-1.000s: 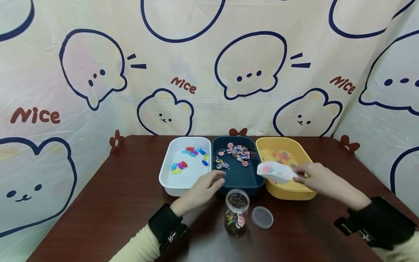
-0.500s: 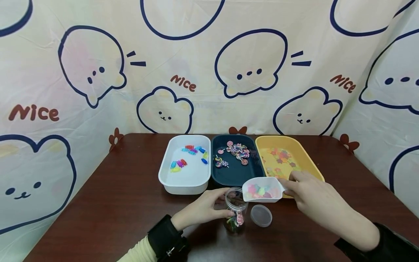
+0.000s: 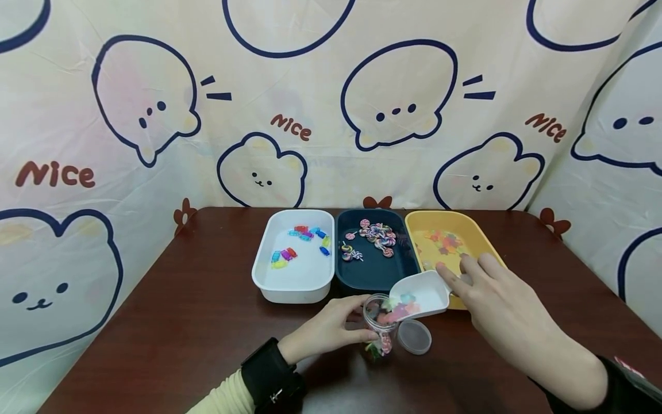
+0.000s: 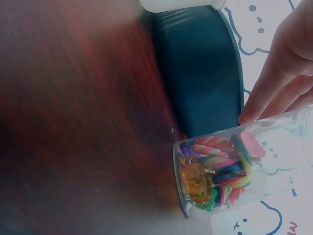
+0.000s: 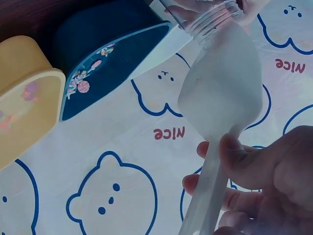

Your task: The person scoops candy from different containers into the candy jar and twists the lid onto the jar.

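Observation:
My left hand [image 3: 326, 329] grips a clear jar [image 4: 225, 169] at its side, thumb in front. Lollipop-shaped pieces [image 4: 215, 147] and an orange translucent piece [image 4: 195, 181] lie at the jar's bottom. My right hand [image 3: 509, 316] holds a white scoop [image 3: 428, 292] by its handle [image 5: 208, 191], thumb on top in the right wrist view. The scoop tilts down to the left, its lip at the jar's mouth [image 5: 215, 22]. Pastel translucent pieces [image 3: 400, 309] lie near the lip; some seem to be over the opening.
Behind the hands stand a white bin [image 3: 292, 294] with colourful candy-shaped pieces, a dark teal bin [image 3: 374, 276] with small lollipops, and a yellow bin [image 3: 476, 238] with pastel star-like pieces. A clear round lid [image 3: 415, 337] lies right of the jar. A printed cloth [image 3: 331, 172] hangs behind.
My left hand has moved from near the bins to the jar and taken hold of it. The scoop has come from above the yellow bin to the jar's mouth and tipped, its pieces sliding towards the lip.

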A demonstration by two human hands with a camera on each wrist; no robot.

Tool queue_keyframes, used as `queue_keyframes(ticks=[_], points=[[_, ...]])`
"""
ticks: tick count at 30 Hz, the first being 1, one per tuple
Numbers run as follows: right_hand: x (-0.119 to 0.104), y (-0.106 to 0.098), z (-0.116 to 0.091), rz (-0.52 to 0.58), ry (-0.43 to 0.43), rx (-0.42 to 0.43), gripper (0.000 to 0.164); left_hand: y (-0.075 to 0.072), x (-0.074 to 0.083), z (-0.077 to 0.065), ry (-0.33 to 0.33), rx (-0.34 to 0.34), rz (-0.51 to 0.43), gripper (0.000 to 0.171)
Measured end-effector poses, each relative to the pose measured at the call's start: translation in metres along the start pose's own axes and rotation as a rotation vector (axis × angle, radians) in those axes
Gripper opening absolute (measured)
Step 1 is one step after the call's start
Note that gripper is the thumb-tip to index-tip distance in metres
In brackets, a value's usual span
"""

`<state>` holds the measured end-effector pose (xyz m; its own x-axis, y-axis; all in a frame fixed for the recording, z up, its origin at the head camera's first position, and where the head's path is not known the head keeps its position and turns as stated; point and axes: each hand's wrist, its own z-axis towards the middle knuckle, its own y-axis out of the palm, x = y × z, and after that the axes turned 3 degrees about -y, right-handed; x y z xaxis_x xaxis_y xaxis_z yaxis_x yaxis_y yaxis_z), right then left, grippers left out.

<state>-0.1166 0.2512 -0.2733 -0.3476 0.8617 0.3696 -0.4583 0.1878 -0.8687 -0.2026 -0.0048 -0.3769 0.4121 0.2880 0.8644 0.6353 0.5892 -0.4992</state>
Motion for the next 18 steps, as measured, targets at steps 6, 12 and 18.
queue_keyframes(ticks=[6, 12, 18], points=[[0.000, -0.001, 0.000, -0.016, -0.004, -0.007, 0.060, -0.001, 0.000, 0.000, 0.009, 0.001, 0.010, 0.054], [-0.001, 0.000, 0.001, -0.019, -0.005, -0.029, 0.058, -0.002, 0.002, -0.002, -0.011, 0.004, 0.014, 0.054], [0.013, 0.000, 0.005, 0.087, 0.063, -0.087, 0.044, -0.013, 0.002, -0.002, -0.044, -0.033, 0.031, 0.053]])
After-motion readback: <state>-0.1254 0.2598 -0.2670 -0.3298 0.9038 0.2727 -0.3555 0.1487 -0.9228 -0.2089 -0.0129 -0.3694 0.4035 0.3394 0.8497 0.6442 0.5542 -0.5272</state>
